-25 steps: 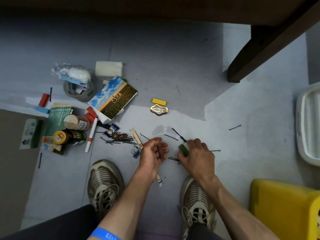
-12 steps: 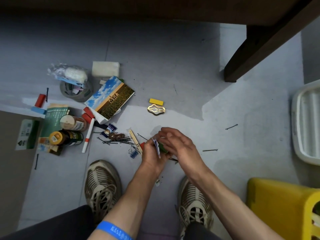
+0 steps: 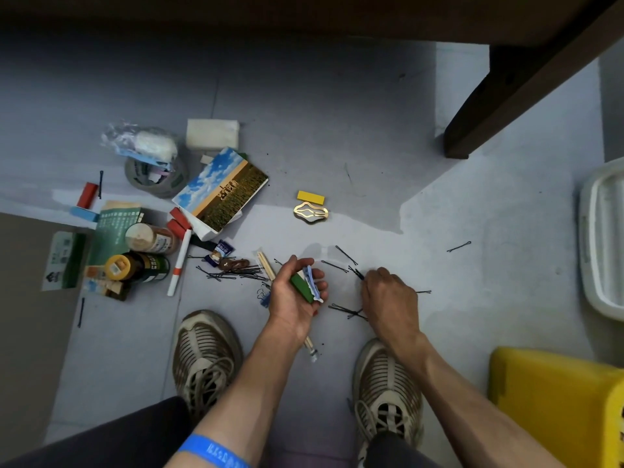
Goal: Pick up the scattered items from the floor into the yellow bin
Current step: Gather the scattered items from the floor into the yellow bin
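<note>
- Head view: the left hand (image 3: 297,293) lies palm up above the floor, its grip curled round a small green block (image 3: 301,286) and a pale blue wavy-edged clip (image 3: 312,284); half a second ago both hands met over these pieces, and now they are apart.
- The right hand (image 3: 388,298) has moved out to the right and down to the floor, its fingertips pinched together on a thin black hairpin (image 3: 357,273); the block it held a second ago now sits in the left palm.
- More loose black hairpins (image 3: 347,311) lie just beside the right hand, another bundle of black pins (image 3: 236,274) left of the left hand, and a lone black pin (image 3: 458,246) further right.
- The yellow plastic bin (image 3: 553,396) stands at the lower right, near the right forearm and well apart from the clutter.
- The grey floor (image 3: 337,130) carries a gold metal hair clip (image 3: 310,212) touching a flat yellow rectangle (image 3: 310,197), a landscape-printed box (image 3: 221,189), a grey tape roll (image 3: 152,179), two jars lying on their sides (image 3: 145,251) and a white marker with a red band (image 3: 179,265).
- A dark wooden furniture leg (image 3: 499,106) crosses the upper right; a white plastic tray (image 3: 601,238) sits at the right edge; two beige mesh shoes (image 3: 206,352) are planted at the bottom.
</note>
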